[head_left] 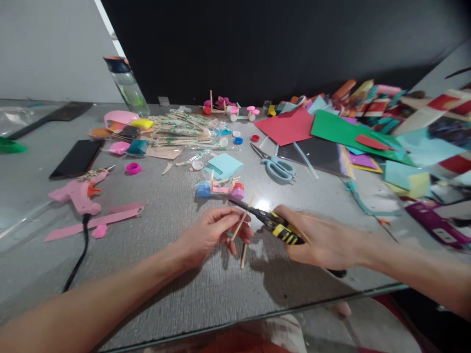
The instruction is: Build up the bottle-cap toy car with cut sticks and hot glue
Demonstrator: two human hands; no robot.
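The left hand pinches a thin wooden stick above the grey surface; the right hand is closed around yellow-and-black cutters, whose tip meets the stick.

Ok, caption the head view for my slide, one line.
Left hand holds a thin wooden stick while right hand closes yellow-and-black cutters on it, above a craft-strewn grey table.

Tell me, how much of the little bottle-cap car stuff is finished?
One little car stands built at the back. Another lies part-made near the hands. Now the left hand holds a wooden stick and the right hand closes pliers on it. Loose caps and sticks wait unused.
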